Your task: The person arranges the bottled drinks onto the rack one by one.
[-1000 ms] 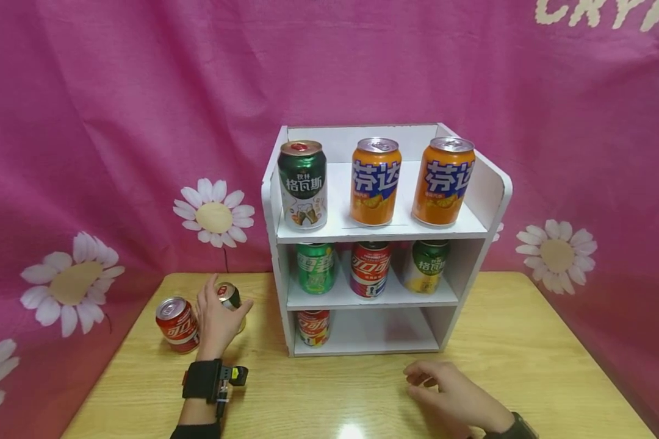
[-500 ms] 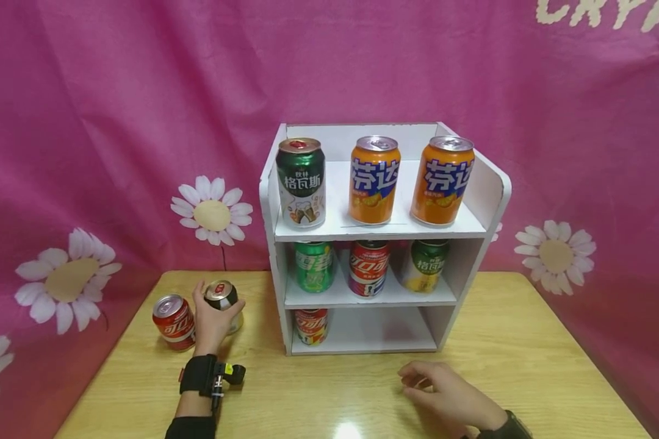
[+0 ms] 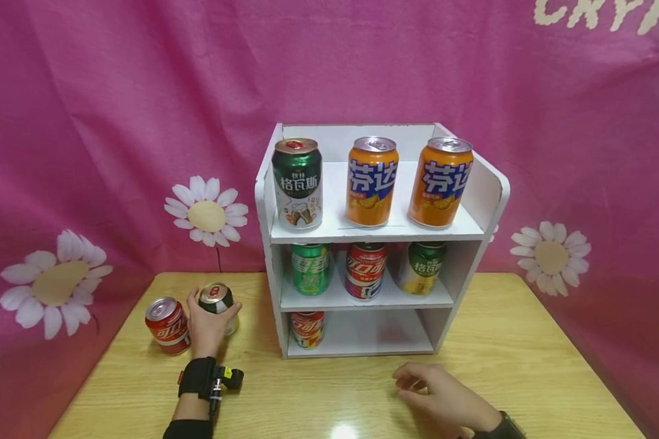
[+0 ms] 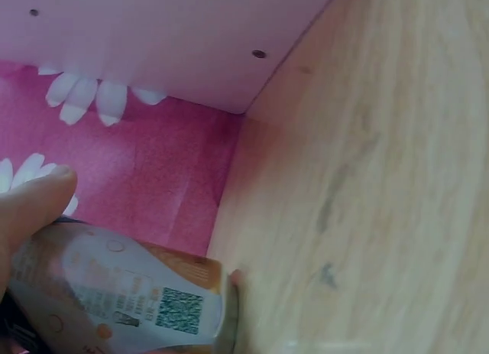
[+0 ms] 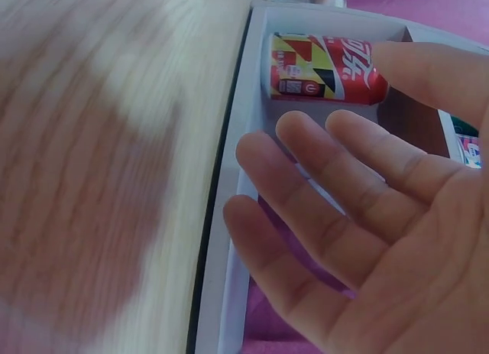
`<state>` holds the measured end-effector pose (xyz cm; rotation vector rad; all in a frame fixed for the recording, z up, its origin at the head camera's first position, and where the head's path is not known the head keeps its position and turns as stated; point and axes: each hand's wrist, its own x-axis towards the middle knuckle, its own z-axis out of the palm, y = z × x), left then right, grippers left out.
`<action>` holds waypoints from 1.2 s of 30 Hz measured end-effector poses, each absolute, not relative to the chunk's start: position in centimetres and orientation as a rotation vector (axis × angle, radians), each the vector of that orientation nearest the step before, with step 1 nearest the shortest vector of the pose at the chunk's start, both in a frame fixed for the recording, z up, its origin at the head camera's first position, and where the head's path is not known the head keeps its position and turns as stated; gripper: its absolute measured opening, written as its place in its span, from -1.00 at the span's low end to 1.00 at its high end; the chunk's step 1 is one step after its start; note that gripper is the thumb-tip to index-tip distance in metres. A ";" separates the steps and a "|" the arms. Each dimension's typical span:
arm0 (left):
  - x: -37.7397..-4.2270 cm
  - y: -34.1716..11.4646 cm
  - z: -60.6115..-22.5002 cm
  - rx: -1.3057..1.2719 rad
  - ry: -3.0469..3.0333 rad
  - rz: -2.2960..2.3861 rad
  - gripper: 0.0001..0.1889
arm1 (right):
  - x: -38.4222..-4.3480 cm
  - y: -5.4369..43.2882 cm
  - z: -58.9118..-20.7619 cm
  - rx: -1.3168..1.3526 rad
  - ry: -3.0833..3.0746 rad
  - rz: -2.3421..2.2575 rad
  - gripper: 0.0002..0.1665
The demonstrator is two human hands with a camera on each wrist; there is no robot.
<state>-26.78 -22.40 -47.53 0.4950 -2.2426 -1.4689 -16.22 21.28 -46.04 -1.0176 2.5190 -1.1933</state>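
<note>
At the left of the table, my left hand [image 3: 205, 329] grips a dark green and pale drink can [image 3: 216, 294], thumb on its right side and fingers round its left. The can stands upright with a gold top. In the left wrist view its label side [image 4: 114, 289] shows a square code, with the thumb by its upper end. A red cola can [image 3: 168, 327] stands just left of that hand. My right hand [image 3: 445, 396] hovers over the table in front of the shelf, fingers loosely bent and holding nothing.
A white three-tier shelf [image 3: 373, 332] stands mid-table. On top are a green can [image 3: 298, 186] and two orange soda cans [image 3: 372, 183]. The middle tier holds a green can [image 3: 310, 269], a red one [image 3: 365, 271] and a green-yellow one [image 3: 423, 268]; below sits another red can [image 3: 307, 329].
The left hand, spread over the green can a second ago, has closed round it. The right hand keeps its pose, and the head view has shifted slightly.
</note>
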 end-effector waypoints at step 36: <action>-23.0 -23.5 -40.6 -0.165 -2.479 -1.604 -0.13 | -16.6 21.5 -46.8 -0.973 2.591 -1.102 -0.70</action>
